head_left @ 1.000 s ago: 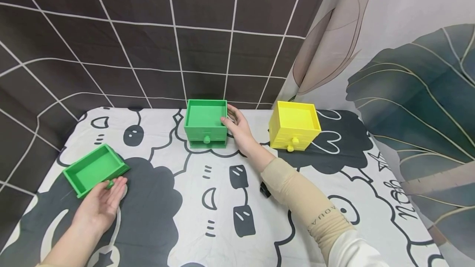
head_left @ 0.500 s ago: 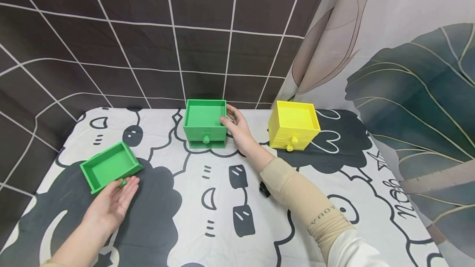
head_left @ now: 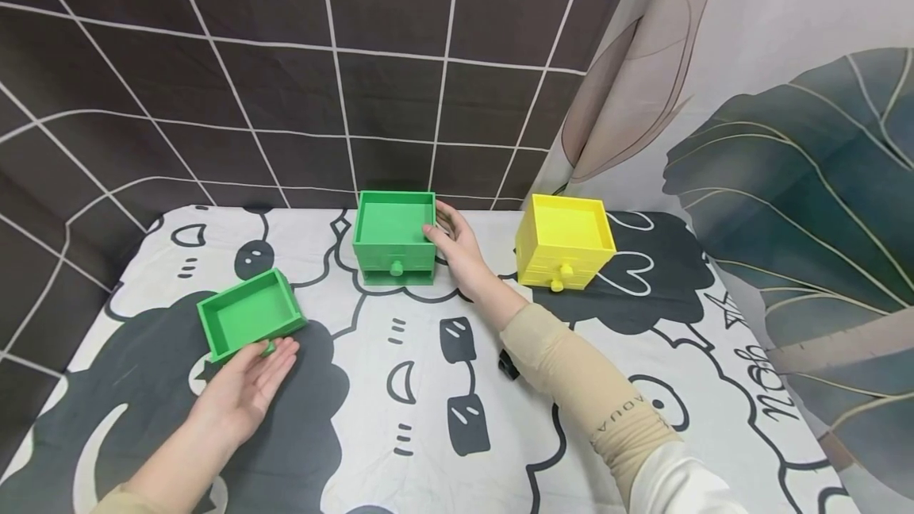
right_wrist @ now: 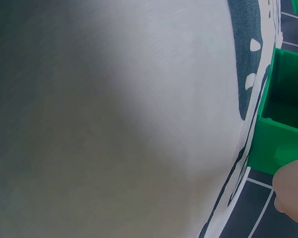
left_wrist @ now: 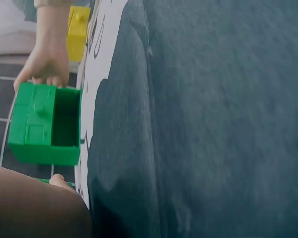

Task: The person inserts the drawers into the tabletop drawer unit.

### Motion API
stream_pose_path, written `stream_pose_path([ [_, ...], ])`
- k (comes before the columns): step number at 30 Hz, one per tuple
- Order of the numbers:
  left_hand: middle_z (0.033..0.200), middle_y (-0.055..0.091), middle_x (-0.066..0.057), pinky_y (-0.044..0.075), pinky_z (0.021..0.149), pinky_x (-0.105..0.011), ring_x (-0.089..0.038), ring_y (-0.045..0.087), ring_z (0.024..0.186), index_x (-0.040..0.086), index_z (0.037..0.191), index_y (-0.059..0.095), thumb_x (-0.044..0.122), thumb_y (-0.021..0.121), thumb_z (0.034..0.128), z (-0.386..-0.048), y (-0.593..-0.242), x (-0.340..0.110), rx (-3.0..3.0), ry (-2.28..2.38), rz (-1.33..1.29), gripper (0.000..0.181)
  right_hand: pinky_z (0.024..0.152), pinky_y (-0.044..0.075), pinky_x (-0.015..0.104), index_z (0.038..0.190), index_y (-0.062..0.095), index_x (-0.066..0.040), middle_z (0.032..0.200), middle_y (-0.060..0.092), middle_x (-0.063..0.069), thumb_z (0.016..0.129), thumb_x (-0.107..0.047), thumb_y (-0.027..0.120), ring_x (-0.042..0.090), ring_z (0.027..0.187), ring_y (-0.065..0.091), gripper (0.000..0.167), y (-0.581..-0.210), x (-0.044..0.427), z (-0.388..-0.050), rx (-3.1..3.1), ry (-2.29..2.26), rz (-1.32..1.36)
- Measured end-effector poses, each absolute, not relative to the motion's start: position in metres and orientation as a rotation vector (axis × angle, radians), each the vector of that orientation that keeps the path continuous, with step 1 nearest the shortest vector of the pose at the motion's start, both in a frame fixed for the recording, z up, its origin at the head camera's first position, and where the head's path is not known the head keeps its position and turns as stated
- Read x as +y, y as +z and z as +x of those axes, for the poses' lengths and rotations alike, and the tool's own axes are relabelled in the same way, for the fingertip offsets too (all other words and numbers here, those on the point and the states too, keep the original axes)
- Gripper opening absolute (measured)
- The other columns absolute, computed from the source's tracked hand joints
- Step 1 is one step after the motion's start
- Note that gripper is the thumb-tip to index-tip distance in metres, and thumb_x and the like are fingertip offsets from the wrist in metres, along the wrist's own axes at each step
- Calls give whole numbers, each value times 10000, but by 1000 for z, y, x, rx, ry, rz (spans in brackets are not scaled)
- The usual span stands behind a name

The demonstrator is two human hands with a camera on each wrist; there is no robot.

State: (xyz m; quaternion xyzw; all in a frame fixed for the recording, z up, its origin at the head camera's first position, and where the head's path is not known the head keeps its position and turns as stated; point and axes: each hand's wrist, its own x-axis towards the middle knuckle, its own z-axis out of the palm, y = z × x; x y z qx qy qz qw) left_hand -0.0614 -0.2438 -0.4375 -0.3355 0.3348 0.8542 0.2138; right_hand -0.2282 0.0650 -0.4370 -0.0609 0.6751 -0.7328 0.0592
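Observation:
A small green drawer (head_left: 251, 311) is in my left hand (head_left: 239, 391), which pinches it by its round front knob, palm turned up. The drawer is tilted, its tray facing up. Right of it, a green drawer cabinet (head_left: 395, 222) stands upright near the back wall. Its lower slot is open and hollow, as the left wrist view shows, while a drawer with a knob (left_wrist: 38, 107) fills the upper level. My right hand (head_left: 460, 248) grips the cabinet's right side, thumb at the top rim; the other fingers are partly hidden behind it.
A yellow drawer cabinet (head_left: 564, 240) with two knobs stands right of my right hand. A small black object (head_left: 508, 365) lies beside my right forearm. A patterned cloth (head_left: 371, 450) covers the table; a dark gridded curtain (head_left: 271, 86) hangs behind.
My left hand has carried the green drawer to the right, closer to the green cabinet. My right hand and both cabinets have stayed in place.

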Motion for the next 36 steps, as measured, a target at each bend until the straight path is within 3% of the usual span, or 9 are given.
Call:
stream_pose_path([
  [9, 977, 775, 46, 561, 1091, -183, -24, 764, 956, 162, 1003, 626, 203, 364, 1156, -60, -441, -224, 1100, 2326, -809, 305, 1363, 274, 425, 1630, 339, -17, 1691, 387, 168, 1035, -94, 584, 308, 1601, 343, 648, -435, 65, -227, 2045, -2218, -178],
  [15, 995, 761, 59, 557, 1102, -194, -20, 762, 963, 106, 1216, 504, 183, 378, 1151, -60, -441, -209, 1185, 2287, -772, 161, 1364, 272, 429, 1632, 332, -13, 1694, 381, 172, 1037, -96, 583, 312, 1603, 338, 652, -435, 65, -227, 2048, -2215, -179],
  [19, 1008, 751, 65, 562, 1100, -202, -23, 763, 965, 82, 1302, 452, 185, 389, 1155, -61, -442, -200, 1215, 2269, -739, 191, 1362, 276, 426, 1633, 333, -15, 1694, 384, 168, 1039, -99, 583, 307, 1603, 342, 651, -436, 65, -227, 2050, -2211, -176],
  [27, 1007, 750, 54, 575, 1086, -213, -37, 769, 951, 77, 1331, 432, 168, 432, 1140, -60, -444, -180, 1254, 2243, -709, 211, 1364, 270, 431, 1632, 335, -19, 1693, 385, 165, 1040, -113, 582, 305, 1602, 342, 648, -436, 65, -227, 2066, -2200, -185],
  [36, 1059, 730, -2, 600, 1060, -240, -64, 762, 967, -12, 1380, 429, 122, 447, 1123, -61, -448, -158, 1306, 2220, -633, 289, 1364, 270, 440, 1635, 327, -11, 1697, 374, 177, 1036, -103, 578, 316, 1607, 331, 656, -436, 65, -227, 2067, -2202, -195],
])
